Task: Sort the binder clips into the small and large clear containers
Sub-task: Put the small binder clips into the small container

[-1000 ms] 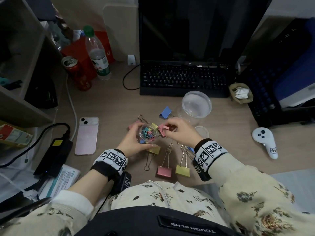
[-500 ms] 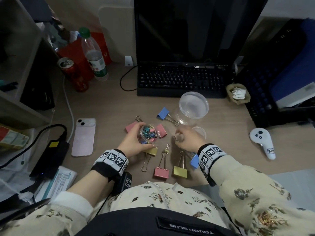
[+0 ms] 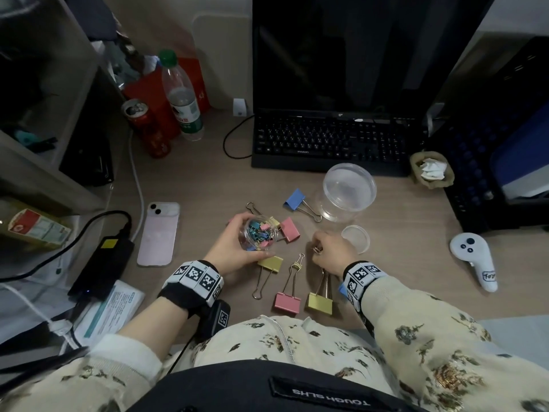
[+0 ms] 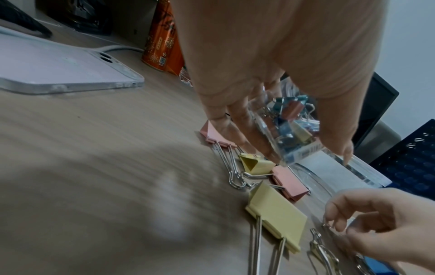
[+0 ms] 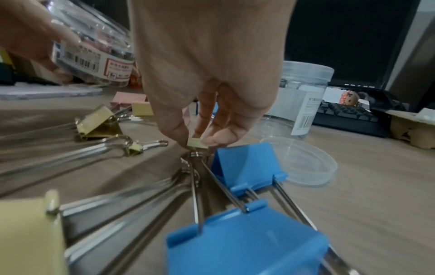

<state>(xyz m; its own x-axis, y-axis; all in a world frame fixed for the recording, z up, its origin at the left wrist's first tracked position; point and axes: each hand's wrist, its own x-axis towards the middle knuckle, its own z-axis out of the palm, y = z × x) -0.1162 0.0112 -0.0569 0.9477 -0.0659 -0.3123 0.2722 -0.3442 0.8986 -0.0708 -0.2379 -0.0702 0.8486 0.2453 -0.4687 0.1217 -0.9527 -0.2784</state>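
A: What's nearest the camera?

B: Low in the head view, large clips lie on the surface [image 3: 193, 185]: a pink clip [image 3: 287, 303] and a yellow clip [image 3: 320, 303] lower centre, a second yellow one [image 3: 270, 263] just left of them. In my right wrist view two blue clips [image 5: 247, 247] fill the foreground.

A: And your right hand?

B: My right hand [image 3: 332, 254], just right of centre, is down among the wire handles. Its grip is closed on a small yellow clip [image 5: 197, 143], pinched between thumb and fingertips at the surface.

A: The left?

B: My left hand [image 3: 230, 251], centre of frame, has its fingers wrapped round the small jar [image 3: 260, 237], held tilted just above the surface with its mouth up. It's already packed with small coloured clips.

A: Further back?

B: A loose lid [image 3: 355, 238] lies right of my right hand. Beyond it, upper right of centre, the large jar [image 3: 346, 191] stands open; I judge it empty. A blue clip [image 3: 294, 199] lies just beside it, to its left.

A: So which step?

B: I judge I'm finishing the small ones. Next move: lift the pinched clip clear of the handles, carry it left over the small jar's mouth and let go. Then the large clips need to go into the large jar.
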